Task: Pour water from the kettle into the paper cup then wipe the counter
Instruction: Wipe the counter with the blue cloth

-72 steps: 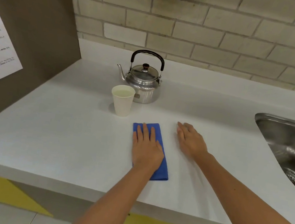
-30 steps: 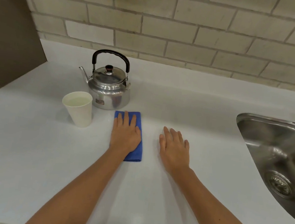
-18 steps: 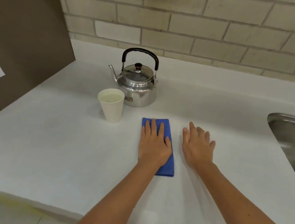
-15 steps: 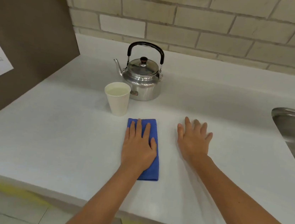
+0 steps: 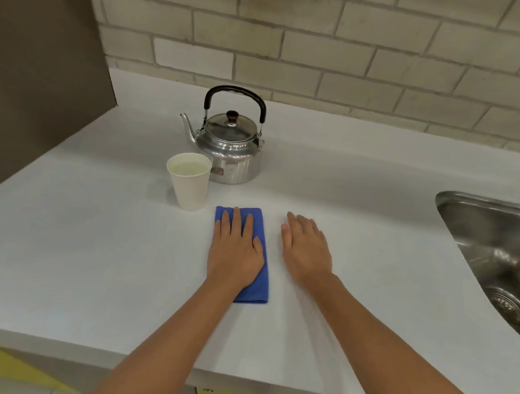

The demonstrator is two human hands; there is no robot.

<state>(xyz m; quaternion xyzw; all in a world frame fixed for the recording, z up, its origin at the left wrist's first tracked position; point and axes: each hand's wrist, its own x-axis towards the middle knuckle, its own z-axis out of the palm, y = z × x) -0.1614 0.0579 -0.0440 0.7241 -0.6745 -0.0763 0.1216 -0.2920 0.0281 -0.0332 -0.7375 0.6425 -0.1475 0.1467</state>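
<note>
The pale desk [image 5: 81, 256] runs from a brown side panel [image 5: 32, 70] on the left to a steel sink [image 5: 501, 246] sunk in at the right, with a brick wall [image 5: 336, 42] behind and the desk's front edge close below the forearms; the widest bare stretch lies to the left of the hands, and a narrower one lies between the right hand and the sink rim. The left hand [image 5: 234, 252] lies flat, fingers straight and released, pressing on a folded blue cloth [image 5: 258, 281] that shows past the fingertips, along the thumb side and below the palm. The right hand [image 5: 306, 251] rests flat and open on the bare desk just beside the cloth's right edge, grasping nothing. The paper cup [image 5: 189, 181] stands upright just beyond and to the left of the cloth, pale liquid near its brim. Right behind it stands the shiny metal kettle [image 5: 230, 150], lid on, black handle upright, spout pointing left; whether cup and kettle touch cannot be told.
</note>
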